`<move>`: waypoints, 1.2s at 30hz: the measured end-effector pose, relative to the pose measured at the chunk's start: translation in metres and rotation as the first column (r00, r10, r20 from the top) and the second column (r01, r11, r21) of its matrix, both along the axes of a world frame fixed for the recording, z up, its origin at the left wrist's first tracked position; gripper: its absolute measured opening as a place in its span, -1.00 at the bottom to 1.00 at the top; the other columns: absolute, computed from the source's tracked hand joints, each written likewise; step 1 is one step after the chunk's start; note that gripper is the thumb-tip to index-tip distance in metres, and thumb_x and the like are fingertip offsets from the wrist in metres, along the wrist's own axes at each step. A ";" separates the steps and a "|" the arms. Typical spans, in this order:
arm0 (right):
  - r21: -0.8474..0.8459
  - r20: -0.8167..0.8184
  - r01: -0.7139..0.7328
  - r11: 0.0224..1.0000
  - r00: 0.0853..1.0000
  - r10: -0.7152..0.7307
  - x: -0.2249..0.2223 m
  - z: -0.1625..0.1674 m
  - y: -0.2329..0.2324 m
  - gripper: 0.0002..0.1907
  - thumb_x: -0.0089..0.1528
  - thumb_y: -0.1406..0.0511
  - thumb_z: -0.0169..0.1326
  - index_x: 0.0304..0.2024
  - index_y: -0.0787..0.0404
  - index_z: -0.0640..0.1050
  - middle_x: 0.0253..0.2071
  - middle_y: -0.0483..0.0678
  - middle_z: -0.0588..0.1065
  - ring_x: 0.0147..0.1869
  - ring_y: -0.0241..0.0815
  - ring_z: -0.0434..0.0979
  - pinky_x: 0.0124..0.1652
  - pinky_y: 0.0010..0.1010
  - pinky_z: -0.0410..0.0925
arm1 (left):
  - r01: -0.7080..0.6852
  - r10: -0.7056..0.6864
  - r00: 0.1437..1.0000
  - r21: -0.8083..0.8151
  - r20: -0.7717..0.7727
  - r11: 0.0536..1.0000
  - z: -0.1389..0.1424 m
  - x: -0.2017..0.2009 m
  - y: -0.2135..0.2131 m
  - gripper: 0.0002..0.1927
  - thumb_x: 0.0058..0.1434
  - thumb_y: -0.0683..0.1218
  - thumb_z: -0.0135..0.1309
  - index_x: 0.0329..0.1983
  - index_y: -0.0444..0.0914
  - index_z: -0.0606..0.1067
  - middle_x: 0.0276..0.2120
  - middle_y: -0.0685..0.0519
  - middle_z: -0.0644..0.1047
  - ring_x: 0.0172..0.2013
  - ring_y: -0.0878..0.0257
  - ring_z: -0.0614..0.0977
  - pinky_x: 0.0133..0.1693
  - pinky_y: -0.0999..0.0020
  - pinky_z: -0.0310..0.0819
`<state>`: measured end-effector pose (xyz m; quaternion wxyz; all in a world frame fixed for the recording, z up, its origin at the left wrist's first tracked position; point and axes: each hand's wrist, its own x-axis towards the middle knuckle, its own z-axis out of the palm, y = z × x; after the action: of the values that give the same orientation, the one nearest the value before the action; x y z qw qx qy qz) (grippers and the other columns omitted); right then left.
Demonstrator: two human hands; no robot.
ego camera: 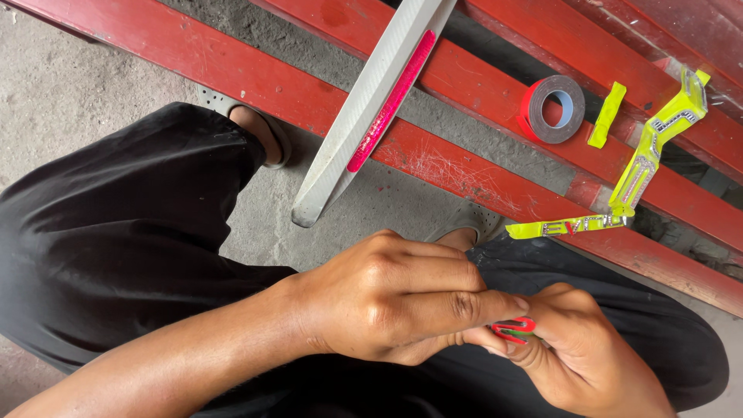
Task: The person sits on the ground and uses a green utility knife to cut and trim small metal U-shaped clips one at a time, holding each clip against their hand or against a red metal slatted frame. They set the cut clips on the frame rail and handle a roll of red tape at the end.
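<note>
My left hand (395, 298) and my right hand (588, 352) meet low in the view above my lap, and both pinch a small red sticker piece (512, 330) between fingertips. The left fingers cover part of it. Black trousers (116, 232) cover my knees on both sides. A long silver trim strip (364, 116) with a red reflective band leans across the red metal bars (464, 166) just above my hands.
A roll of red tape (551, 108) lies on a red bar at upper right. Beside it are a small yellow sticker piece (607, 114) and a long bent yellow sticker strip (642, 166). Grey concrete floor (54, 85) and my sandalled foot (263, 135) show at left.
</note>
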<state>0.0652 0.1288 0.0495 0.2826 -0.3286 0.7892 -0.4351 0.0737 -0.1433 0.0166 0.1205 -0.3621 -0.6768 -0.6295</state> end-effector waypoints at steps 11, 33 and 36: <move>0.018 0.228 -0.085 0.996 0.970 0.079 -0.013 0.005 0.006 -0.81 0.32 0.23 0.14 -0.26 0.24 0.58 -0.56 -0.08 0.49 -0.55 -0.12 0.55 -0.47 -0.35 0.34 | 0.039 -0.039 0.999 -0.002 0.007 0.999 -0.003 0.000 0.004 -0.66 0.37 -0.14 0.31 0.14 -0.31 0.54 -0.36 0.05 0.45 -0.36 0.07 0.57 -0.19 0.21 0.59; 0.149 0.016 -0.023 0.989 1.000 0.021 -0.001 -0.002 0.011 -0.79 0.28 0.20 0.17 -0.14 0.17 0.64 -0.45 -0.16 0.59 -0.40 -0.17 0.57 -0.32 -0.37 0.35 | 0.033 -0.033 0.999 0.009 0.038 0.999 -0.004 0.001 -0.001 -0.65 0.32 -0.15 0.32 0.12 -0.33 0.55 -0.36 0.03 0.44 -0.36 0.07 0.56 -0.30 0.25 0.54; 0.120 0.073 -0.056 0.991 0.996 0.047 -0.005 0.000 0.010 -0.82 0.29 0.20 0.15 -0.18 0.17 0.63 -0.48 -0.13 0.58 -0.46 -0.11 0.57 -0.38 -0.33 0.31 | 0.039 -0.039 0.998 -0.008 0.040 0.999 -0.005 0.001 0.001 -0.67 0.32 -0.17 0.32 0.12 -0.33 0.55 -0.36 0.04 0.43 -0.35 0.09 0.57 -0.33 0.26 0.54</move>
<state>0.0599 0.1386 0.0500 0.3406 -0.3155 0.7953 -0.3897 0.0746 -0.1427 0.0118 0.0932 -0.3633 -0.6744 -0.6360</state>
